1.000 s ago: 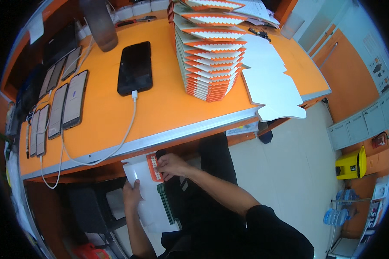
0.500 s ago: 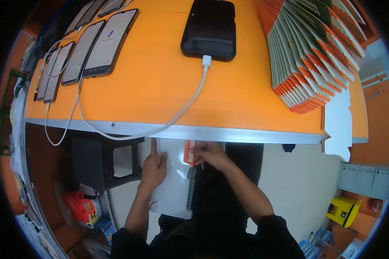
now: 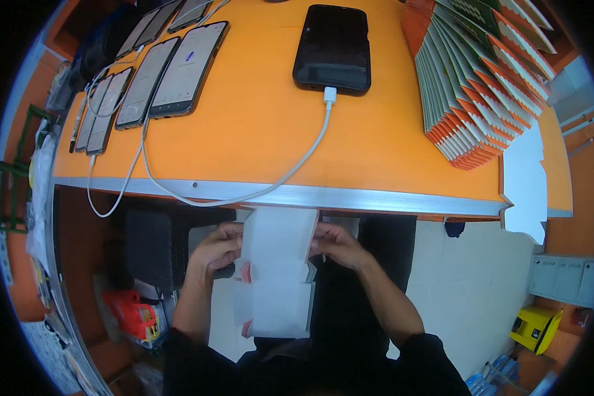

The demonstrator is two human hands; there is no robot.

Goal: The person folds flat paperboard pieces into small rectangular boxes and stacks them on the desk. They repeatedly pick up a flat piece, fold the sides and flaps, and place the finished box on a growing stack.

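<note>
A pale, creased carton blank [image 3: 277,264] with side flaps lies over my lap, just below the table edge. Its plain side faces up, and bits of red print show at the left flaps. My left hand [image 3: 219,247] has its fingers closed on the left edge of the upper panel. Opposite it, my right hand [image 3: 338,245] grips the panel's right edge, its fingertips partly hidden by the card.
The orange table [image 3: 257,148] has a metal-edged front. On it sit a black phone [image 3: 332,49] on a white cable [image 3: 290,175], several phones [image 3: 188,69] at left, and a fanned stack of printed cartons [image 3: 478,86] at right. A dark stool [image 3: 153,247] stands below.
The carton blank's orange-printed panel no longer shows; its plain upper panel is now raised between my hands. My left fingers went from stretched out to closed on its edge. The view shifted slightly.
</note>
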